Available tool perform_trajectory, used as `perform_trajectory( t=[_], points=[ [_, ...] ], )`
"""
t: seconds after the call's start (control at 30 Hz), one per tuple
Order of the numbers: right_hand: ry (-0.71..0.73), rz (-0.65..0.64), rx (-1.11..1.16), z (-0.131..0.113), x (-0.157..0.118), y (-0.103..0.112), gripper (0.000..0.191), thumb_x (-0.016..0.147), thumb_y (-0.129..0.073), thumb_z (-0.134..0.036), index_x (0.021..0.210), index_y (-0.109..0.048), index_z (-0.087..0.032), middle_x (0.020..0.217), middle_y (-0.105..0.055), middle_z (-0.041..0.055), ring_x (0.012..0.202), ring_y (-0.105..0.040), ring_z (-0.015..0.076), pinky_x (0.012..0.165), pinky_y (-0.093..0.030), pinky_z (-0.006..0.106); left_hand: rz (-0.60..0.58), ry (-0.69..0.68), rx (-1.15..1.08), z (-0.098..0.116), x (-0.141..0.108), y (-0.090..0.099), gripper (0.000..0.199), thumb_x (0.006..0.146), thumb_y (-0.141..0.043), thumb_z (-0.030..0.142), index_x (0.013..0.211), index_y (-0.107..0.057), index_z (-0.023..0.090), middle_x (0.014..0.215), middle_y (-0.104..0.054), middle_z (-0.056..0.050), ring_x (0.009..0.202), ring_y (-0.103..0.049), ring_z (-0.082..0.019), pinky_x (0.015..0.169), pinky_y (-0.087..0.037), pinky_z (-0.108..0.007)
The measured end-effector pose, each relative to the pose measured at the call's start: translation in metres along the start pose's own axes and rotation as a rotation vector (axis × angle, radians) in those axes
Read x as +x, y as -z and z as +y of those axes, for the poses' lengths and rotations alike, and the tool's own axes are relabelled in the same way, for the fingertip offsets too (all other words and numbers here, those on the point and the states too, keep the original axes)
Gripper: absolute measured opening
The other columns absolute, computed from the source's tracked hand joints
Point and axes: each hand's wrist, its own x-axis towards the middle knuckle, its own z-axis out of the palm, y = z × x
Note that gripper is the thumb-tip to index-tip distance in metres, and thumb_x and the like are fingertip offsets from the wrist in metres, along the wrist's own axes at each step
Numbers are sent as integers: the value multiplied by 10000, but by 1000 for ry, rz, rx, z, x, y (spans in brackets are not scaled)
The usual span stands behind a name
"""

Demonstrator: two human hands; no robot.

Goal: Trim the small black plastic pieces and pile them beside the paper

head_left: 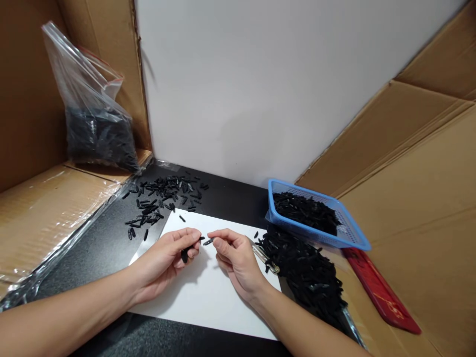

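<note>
Over a white sheet (223, 297), my left hand (169, 260) is closed around several small black plastic-looking pieces (185, 255), one tip poking out between thumb and forefinger. Just to its right, my right hand (236, 260) pinches one narrow black piece (208, 242) with small light marks on it. The two pieces point at each other, a small gap apart. A silver metal tool (265, 258) shows beside the right hand's far side; whether that hand touches it is hidden. One loose black piece (182, 218) lies on the sheet's upper left.
Scattered black pieces (163, 191) lie on the dark table at the left. A large heap (308, 277) sits at the right, below a blue basket (275, 210) holding more. A clear bag (100, 134) of black pieces, a red flat object (383, 292) and cardboard walls (427, 173) surround this.
</note>
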Motion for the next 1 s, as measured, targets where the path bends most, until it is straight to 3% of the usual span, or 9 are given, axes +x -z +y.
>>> perform_trajectory(
  t=[0.23, 0.37, 0.53, 0.73, 0.93, 1.0],
  points=[
    [-41, -72, 78, -1, -3, -3, 285, 837, -574, -429, 690, -513, -192, 584, -531, -37, 414, -283, 59, 364, -131, 189, -28, -40, 119, -1, 0, -2, 215, 806, -683, 356, 799, -563, 178, 656, -535, 43, 549, -378, -51, 460, -207, -161],
    [-25, -20, -44, 5, -3, -8, 255, 746, -717, -400, 804, -584, -191, 520, -474, -79, 385, -264, 44, 358, -141, 182, -34, -66, 155, -3, -4, -6, 231, 788, -702, 358, 829, -538, 201, 635, -541, 57, 559, -387, -62, 476, -226, -165],
    [11, 76, -90, 5, -2, -6, 267, 695, -765, -386, 714, -628, -158, 499, -443, -73, 385, -247, 40, 346, -130, 192, -28, -33, 121, -3, -6, -7, 273, 821, -644, 431, 802, -519, 189, 636, -543, 57, 482, -355, -37, 435, -204, -154],
    [-19, 98, -4, 0, -1, -3, 360, 643, -804, -439, 647, -571, -164, 472, -424, -81, 390, -237, 35, 366, -118, 187, -32, 89, 20, 1, -4, -2, 357, 867, -525, 514, 742, -528, 180, 466, -348, 99, 361, -177, -25, 381, -93, -179],
    [4, 71, 22, -1, -1, -3, 394, 620, -818, -458, 623, -555, -163, 487, -441, -72, 396, -252, 35, 377, -131, 192, -40, 205, -69, 5, -4, -4, 191, 890, -508, 294, 896, -618, 137, 649, -533, 3, 489, -423, -60, 381, -143, -166],
    [13, 61, 30, -1, -1, -2, 394, 630, -816, -448, 610, -542, -165, 491, -444, -71, 395, -253, 33, 377, -133, 192, -59, 207, -50, 4, -5, -4, 173, 876, -543, 265, 931, -629, 126, 669, -541, -2, 509, -437, -58, 383, -135, -157]
  ],
)
